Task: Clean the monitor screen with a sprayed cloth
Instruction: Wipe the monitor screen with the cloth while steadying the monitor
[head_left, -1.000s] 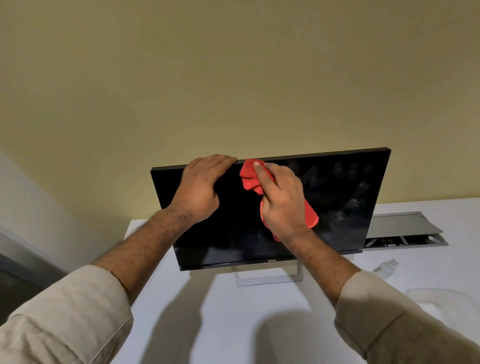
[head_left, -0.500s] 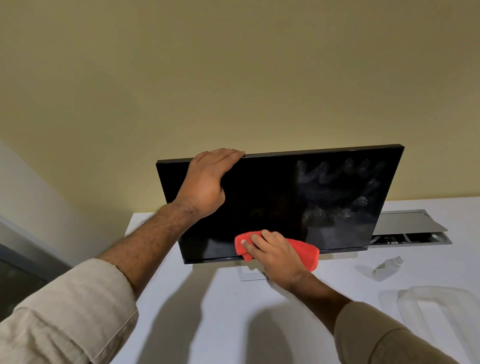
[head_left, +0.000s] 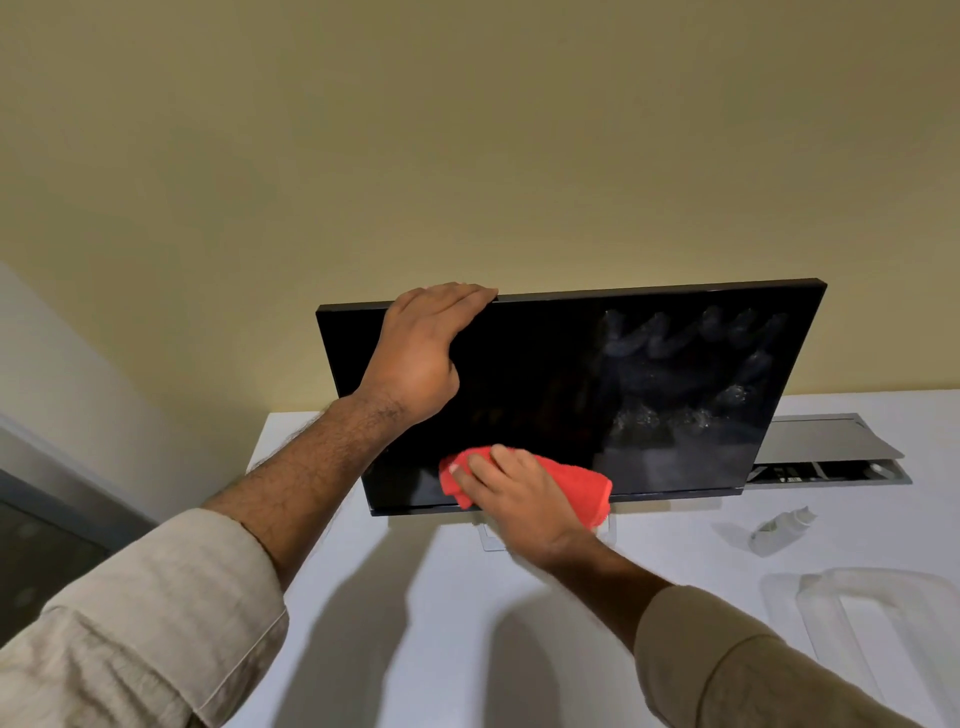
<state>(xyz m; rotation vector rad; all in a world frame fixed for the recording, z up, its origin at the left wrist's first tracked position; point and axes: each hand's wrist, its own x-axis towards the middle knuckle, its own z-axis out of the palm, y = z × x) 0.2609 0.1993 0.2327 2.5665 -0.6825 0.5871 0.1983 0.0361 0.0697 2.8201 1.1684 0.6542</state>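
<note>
Wall (head_left: 467, 156): plain yellow-beige, filling the upper view behind everything. Table (head_left: 426, 597): white, carrying all items. Monitor (head_left: 675, 415): dark-screened, long axis running left to right, standing near the table's rear edge and tilted so the screen faced the camera; pale smears and droplet marks covered its right half, the left half looked dark and even. Cable hatch (head_left: 826, 441): grey flap raised behind the monitor's lower right corner. Clear plastic item (head_left: 862, 613): lay at the table's right edge, kind not determinable. Left hand (head_left: 415, 358): grip laid over the monitor's top edge near its left corner, fingers curled across the rim, palm against the screen. Right hand (head_left: 519, 499): grip spread flat, pressing the red cloth (head_left: 576, 491) onto the screen at the lower edge, left of centre. The cloth lay under and to the right of the fingers, bunched, long axis roughly level along the bottom bezel. Spray bottle (head_left: 782, 530): small, white, lying on its side right of the monitor, nozzle pointing up-right, well apart from both hands.
</note>
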